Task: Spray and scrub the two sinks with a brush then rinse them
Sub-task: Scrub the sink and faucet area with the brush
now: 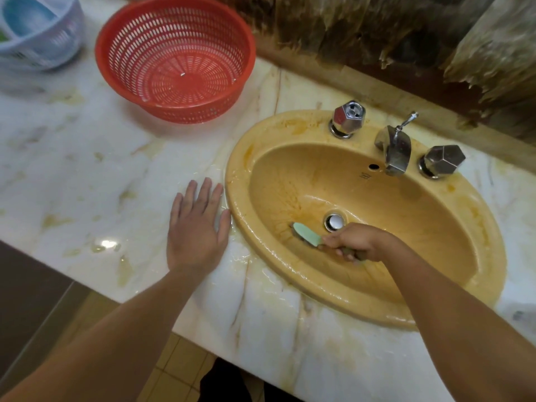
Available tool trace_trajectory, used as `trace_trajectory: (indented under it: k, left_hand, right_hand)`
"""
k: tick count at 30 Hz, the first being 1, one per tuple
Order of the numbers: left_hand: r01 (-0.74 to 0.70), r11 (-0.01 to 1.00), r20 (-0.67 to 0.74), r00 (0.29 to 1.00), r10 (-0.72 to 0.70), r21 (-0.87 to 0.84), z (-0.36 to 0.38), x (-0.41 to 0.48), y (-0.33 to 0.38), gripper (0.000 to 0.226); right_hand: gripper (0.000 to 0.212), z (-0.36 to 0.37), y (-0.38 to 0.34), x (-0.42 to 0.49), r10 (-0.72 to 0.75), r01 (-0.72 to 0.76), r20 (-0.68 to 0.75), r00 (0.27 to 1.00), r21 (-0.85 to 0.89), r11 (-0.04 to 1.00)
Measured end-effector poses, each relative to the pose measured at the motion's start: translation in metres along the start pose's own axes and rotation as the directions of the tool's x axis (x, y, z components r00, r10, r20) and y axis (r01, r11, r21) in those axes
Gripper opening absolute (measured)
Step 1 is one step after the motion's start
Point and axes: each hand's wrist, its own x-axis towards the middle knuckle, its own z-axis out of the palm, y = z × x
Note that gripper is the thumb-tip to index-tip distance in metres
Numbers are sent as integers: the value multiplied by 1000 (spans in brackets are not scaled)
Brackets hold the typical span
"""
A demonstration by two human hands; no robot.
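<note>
A pale green scrub brush (307,234) is gripped by its handle in the curled fingers of the right hand (355,242) and is pressed against the wet near-left wall of the yellow oval sink (435,216), just left of the chrome drain stopper (335,222). The left hand (197,227) is laid flat with fingers spread on the wet marble countertop (87,175), touching the sink's left rim. A red perforated basket (175,58) is set at the far left.

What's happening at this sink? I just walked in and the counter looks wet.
A person is scrubbing the yellow sink. Their right hand grips a green brush, its head pressed on the basin floor beside the drain. The left hand rests flat on the marble counter by the sink's rim. No water shows running from the faucet. A red basket sits further back.
</note>
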Motion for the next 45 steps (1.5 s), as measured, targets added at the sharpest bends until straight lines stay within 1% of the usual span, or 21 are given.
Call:
trace_trajectory:
  k: [3,6,7,10,11,14,15,18,21,22,25,28,29,31,32,35,36,39,42,43,45]
  left_hand:
    - [0,1000,-3,1000,0,-4,0,0,1,61]
    - [0,1000,-1,1000,0,-7,0,0,1,62]
    - [1,1000,0,1000,-1,-7,-1,0,1,62]
    - [2,1000,-4,1000,-2,-16,0,0,1,62]
    - [3,1000,-8,1000,-4,-22,0,0,1,62]
    - [5,1000,-8,1000,-5,-28,1,0,0,61]
    - [7,1000,-6,1000,-7,-22,1,0,0,61]
    - [11,1000,-1,1000,-11,-13,1,0,1,61]
    - [9,1000,0,1000,-9,-25,0,0,0,60]
    - [10,1000,1,1000,-10,-25,0,1,0,60]
    - [14,1000,-1,1000,-14,-21,1,1,0,60]
    - [12,1000,-1,1000,-12,-24,1,0,0,60]
    - [13,1000,-2,1000,-13,-25,0,0,0,60]
    - [11,1000,-5,1000,-11,-26,1,0,0,60]
    - [10,1000,-8,1000,-11,-28,1,0,0,60]
    - [8,1000,-8,1000,-8,-25,1,1,0,60]
    - [8,1000,-6,1000,-8,-18,1,1,0,60]
    - [10,1000,-6,1000,-11,-14,1,1,0,60]
    - [14,1000,-6,1000,-14,-21,1,1,-1,60]
    - [12,1000,-6,1000,-12,-21,1,1,-1,60]
    - [11,1000,-8,1000,-11,-19,1,1,0,61]
  right_hand:
    - [27,-4,-10,5,-84,50,-234,969,-148,988]
    - [27,-7,-20,3,-42,43,3,999,-79,996]
    - [29,-7,-22,3,-45,45,7,999,-84,995]
    - [29,-9,-27,13,-170,123,-296,940,-173,977]
    - [26,-9,-28,14,-186,148,-291,938,-150,978]
    - [21,-5,-31,14,-160,159,-24,987,-25,987]
    - [21,-4,-31,16,-177,176,-63,982,-23,984]
    - [25,-6,-31,28,-270,233,-404,874,-139,962]
    - [19,-3,-30,29,-303,306,-167,938,-3,952]
    - [18,-2,-30,32,-322,325,-200,925,-20,946]
    - [25,-1,-29,41,-385,337,-537,751,-190,922]
    - [25,1,-27,40,-442,375,-327,835,-249,893]
    - [25,1,-26,40,-469,364,-357,808,-324,873]
    - [27,-3,-25,41,-534,265,-576,619,-486,833]
    - [29,-5,-25,42,-530,220,-622,576,-507,833]
    - [31,-8,-27,41,-475,219,-453,754,-509,833]
    - [32,-10,-25,42,-475,219,-444,760,-512,830]
    - [32,-16,-23,40,-533,159,-589,608,-568,808]
    - [33,-16,-21,39,-472,135,-477,741,-582,802]
    - [35,-17,-19,39,-490,123,-526,695,-584,802]
    - [36,-19,-15,39,-563,147,-653,507,-578,803]
